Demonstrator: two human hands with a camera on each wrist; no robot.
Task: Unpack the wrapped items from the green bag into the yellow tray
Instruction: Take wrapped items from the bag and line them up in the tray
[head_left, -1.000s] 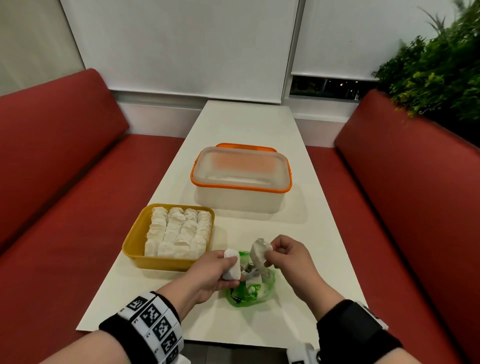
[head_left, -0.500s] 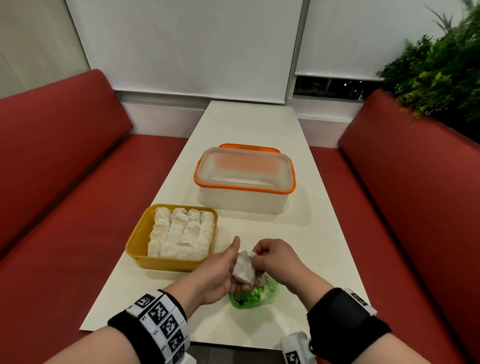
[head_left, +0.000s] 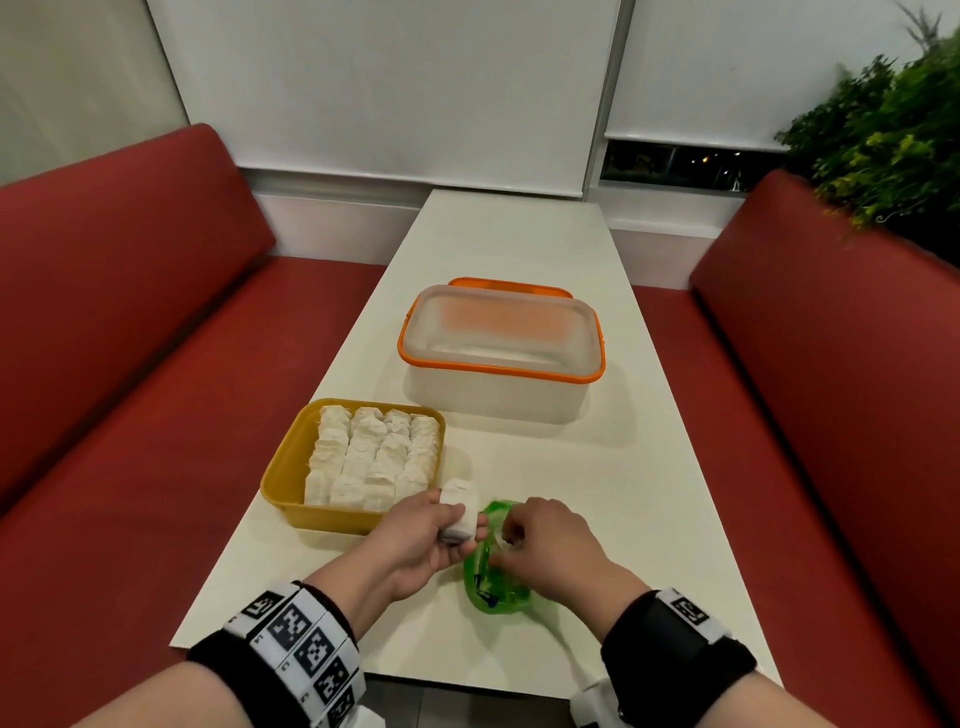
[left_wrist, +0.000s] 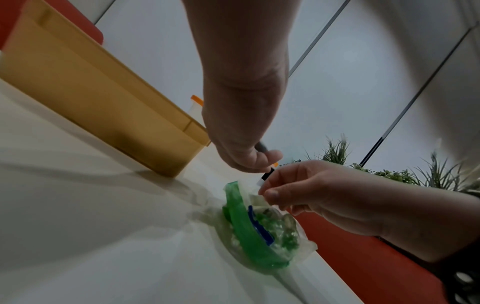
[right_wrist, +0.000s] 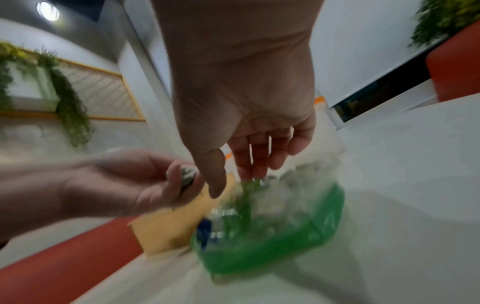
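Observation:
The green bag (head_left: 493, 587) lies crumpled on the white table near its front edge, mouth up, and also shows in the left wrist view (left_wrist: 244, 232) and the right wrist view (right_wrist: 272, 236). My right hand (head_left: 511, 538) hangs over it with fairly straight fingers (right_wrist: 255, 164) dipping into the mouth and the thumb apart. My left hand (head_left: 457, 522) grips white wrapped items (head_left: 460, 506) just left of the bag, by the near right corner of the yellow tray (head_left: 291, 467). Rows of wrapped items (head_left: 374, 457) fill the tray.
A clear lidded box with an orange rim (head_left: 501, 348) stands behind the tray, mid-table. Red bench seats (head_left: 156, 415) run along both sides. A leafy plant (head_left: 883, 145) sits behind the right backrest. Bare tabletop (head_left: 649, 493) lies right of the bag.
The right hand passed a wrapped item into the left hand, then dropped back to the bag's mouth. The left hand has moved slightly toward the tray with the items.

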